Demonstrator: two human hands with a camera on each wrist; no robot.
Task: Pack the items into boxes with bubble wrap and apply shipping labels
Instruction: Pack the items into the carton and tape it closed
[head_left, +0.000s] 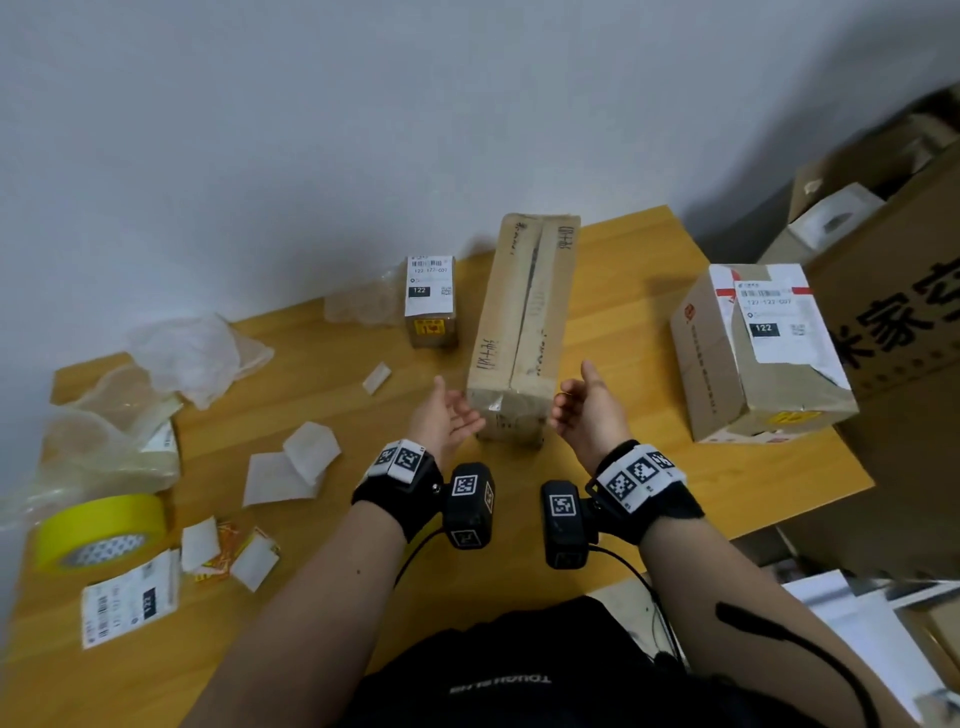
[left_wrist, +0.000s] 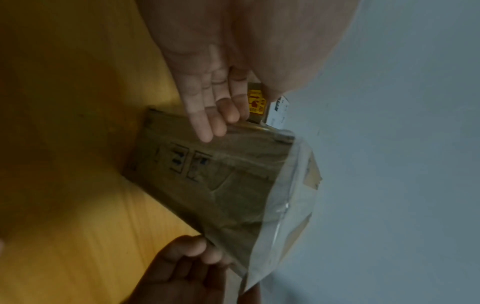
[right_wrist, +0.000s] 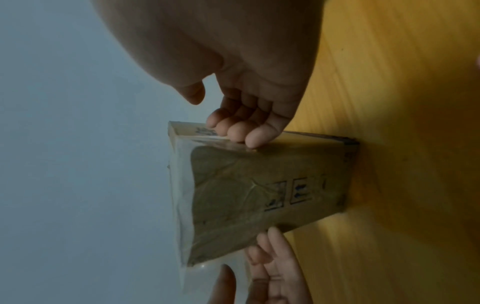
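A long brown cardboard box (head_left: 519, 322), taped along its top seam, lies on the wooden table (head_left: 332, 540) with one end toward me. My left hand (head_left: 452, 415) is at the left of that near end, fingers straight, their tips at the box's edge (left_wrist: 221, 181). At the right of the same end is my right hand (head_left: 582, 410), thumb up and fingers loosely curled, the tips touching the top corner (right_wrist: 259, 189). Neither hand wraps around the box. A loose shipping label sheet (head_left: 130, 597) lies at the front left.
A small labelled box (head_left: 430, 301) stands behind my left hand and a bigger labelled box (head_left: 758, 353) sits at the right edge. A yellow tape roll (head_left: 98, 530), crumpled plastic wrap (head_left: 192, 353) and label backing papers (head_left: 296, 467) litter the left. Large cartons (head_left: 893, 312) stand beyond the table's right side.
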